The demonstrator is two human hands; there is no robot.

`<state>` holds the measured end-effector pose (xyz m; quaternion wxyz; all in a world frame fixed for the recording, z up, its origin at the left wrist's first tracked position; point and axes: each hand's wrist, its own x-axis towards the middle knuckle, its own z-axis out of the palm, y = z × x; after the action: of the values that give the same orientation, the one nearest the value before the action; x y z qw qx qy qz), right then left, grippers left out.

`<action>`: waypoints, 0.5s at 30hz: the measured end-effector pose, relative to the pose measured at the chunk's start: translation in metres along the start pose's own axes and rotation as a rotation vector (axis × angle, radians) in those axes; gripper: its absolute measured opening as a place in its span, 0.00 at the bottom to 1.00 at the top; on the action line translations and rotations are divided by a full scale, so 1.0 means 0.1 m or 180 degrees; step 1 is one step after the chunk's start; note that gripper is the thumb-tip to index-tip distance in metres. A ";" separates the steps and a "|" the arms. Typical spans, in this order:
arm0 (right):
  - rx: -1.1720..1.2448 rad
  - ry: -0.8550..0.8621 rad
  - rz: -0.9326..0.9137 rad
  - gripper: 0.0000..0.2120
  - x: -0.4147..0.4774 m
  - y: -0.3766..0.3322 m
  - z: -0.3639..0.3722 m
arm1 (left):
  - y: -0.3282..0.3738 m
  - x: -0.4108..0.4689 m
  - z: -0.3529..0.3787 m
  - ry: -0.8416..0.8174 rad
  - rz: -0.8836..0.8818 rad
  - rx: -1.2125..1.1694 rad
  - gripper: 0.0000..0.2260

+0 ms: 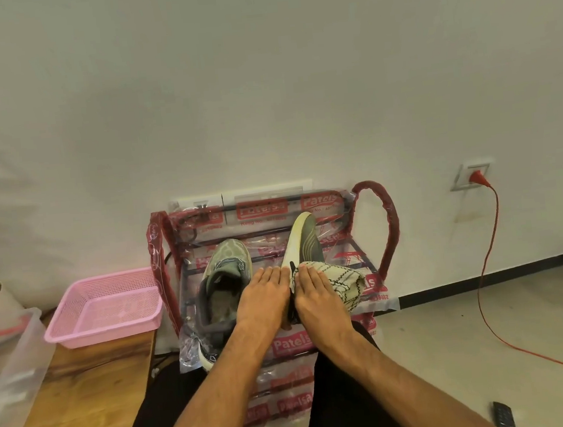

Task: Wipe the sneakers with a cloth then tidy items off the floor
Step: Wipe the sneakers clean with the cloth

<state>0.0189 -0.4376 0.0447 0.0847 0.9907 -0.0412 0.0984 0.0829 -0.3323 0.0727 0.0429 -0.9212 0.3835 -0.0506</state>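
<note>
A pink basket [102,334] sits on the wooden tabletop [95,396]. On the plastic-wrapped shoe rack [382,224] one sneaker [225,267] stands upright. The left hand [262,296] lies flat just beside it, fingers straight, seemingly steadying the second sneaker [305,242], tipped on edge. The right hand [317,296], fingers also straight, presses the patterned cloth [343,284] against that shoe. Wiping looks to be in hand; next calls for firm strokes along the sole, then the other shoe. A remote [504,415] waits on the floor

Head-worn view, facing forward and down, close over rack [291,345]
</note>
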 end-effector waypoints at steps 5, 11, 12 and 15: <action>-0.0061 -0.0164 -0.0328 0.35 -0.23 -0.04 0.13 | -0.01 0.00 0.05 0.0147 -0.0010 -0.0076 0.37; -0.0046 0.0046 -0.0489 0.32 0.04 0.09 -0.02 | -0.01 0.00 0.04 0.0017 -0.0024 -0.0224 0.43; -0.0037 0.0025 -0.0479 0.33 0.12 0.09 -0.07 | -0.02 0.00 0.04 -0.0041 -0.0031 -0.0240 0.44; -0.0122 -0.0078 -0.0466 0.31 0.33 0.10 -0.15 | -0.02 0.00 0.03 -0.0129 -0.0043 -0.0226 0.47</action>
<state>0.0478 -0.4472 0.0676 0.1102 0.9904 0.0284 0.0790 0.0848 -0.3304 0.0700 0.0176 -0.9255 0.3779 -0.0186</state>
